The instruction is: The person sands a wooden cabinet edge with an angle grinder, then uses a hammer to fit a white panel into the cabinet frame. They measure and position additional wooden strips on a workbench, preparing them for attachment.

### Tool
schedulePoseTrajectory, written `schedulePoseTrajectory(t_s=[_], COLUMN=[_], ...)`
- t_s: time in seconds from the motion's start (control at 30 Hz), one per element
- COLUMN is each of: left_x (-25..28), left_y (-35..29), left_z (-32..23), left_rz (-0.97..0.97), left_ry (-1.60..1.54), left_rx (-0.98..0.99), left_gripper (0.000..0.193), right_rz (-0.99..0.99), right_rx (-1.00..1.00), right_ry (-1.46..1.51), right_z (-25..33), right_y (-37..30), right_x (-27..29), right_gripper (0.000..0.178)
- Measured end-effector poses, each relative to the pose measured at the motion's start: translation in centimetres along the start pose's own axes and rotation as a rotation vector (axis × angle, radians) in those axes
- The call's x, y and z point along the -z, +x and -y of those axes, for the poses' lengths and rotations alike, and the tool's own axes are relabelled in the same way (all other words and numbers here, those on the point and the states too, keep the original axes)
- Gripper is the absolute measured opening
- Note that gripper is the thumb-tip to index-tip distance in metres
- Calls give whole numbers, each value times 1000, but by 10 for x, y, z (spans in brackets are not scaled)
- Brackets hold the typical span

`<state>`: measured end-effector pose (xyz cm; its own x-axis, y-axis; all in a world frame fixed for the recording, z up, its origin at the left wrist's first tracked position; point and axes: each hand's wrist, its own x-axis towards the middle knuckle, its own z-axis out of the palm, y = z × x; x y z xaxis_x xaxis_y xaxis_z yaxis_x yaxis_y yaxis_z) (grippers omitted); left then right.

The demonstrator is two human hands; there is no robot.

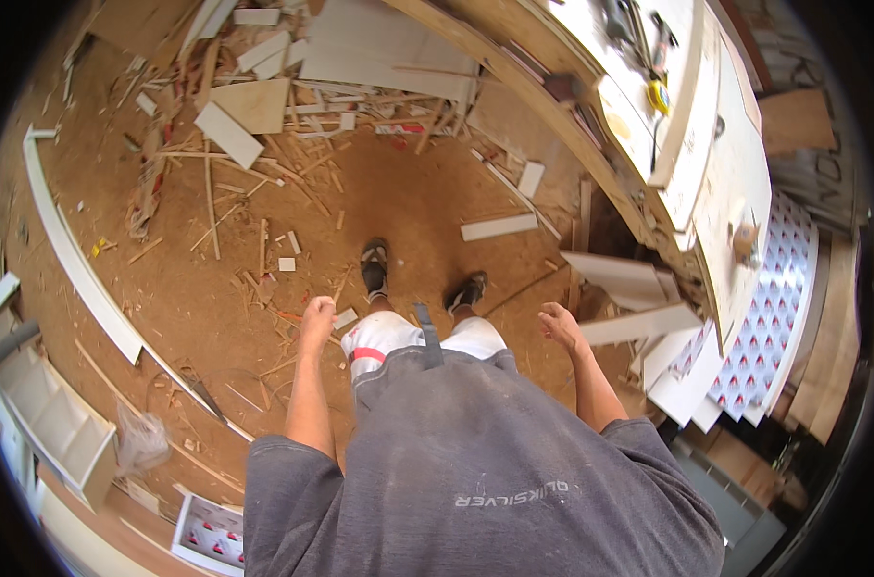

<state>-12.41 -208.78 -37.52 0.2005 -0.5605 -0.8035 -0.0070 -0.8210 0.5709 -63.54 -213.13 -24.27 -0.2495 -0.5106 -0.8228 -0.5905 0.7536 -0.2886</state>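
Note:
My left hand (pixel 319 315) hangs beside my left thigh with its fingers curled in, and nothing shows in it. On the other side my right hand (pixel 558 325) is held out from my body, its fingers loosely bent and apart, holding nothing. Between them my feet stand on the brown dirt floor (pixel 399 207). A small white offcut (pixel 345 318) lies on the floor near my left hand. Closest to my right hand are white board pieces (pixel 639 325) leaning by the workbench (pixel 692 183). Neither hand touches any of these.
On the bench lie a hammer (pixel 662 43) and a yellow tape measure (pixel 658 96). Wood scraps (pixel 312 111) heap up ahead. A long white strip (pixel 72 250) curves along the left, near a white shelf unit (pixel 57 423) and plastic bag (pixel 141 438). Film-patterned sheets (pixel 769 317) stand right.

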Motion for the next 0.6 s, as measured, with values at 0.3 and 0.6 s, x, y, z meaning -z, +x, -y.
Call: schedulePoseTrajectory(t_s=[0.3, 0.6], left_x=[98, 97], left_y=[-55, -78], left_z=[64, 62], left_rz=[-253, -316], left_ry=[-69, -142], left_rx=[173, 125], left_gripper=[26, 27], right_rz=[134, 272], right_rx=[467, 523], right_ry=[-80, -266], right_z=[198, 184], right_y=[-2, 14], right_x=[-54, -76], right_gripper=[47, 45])
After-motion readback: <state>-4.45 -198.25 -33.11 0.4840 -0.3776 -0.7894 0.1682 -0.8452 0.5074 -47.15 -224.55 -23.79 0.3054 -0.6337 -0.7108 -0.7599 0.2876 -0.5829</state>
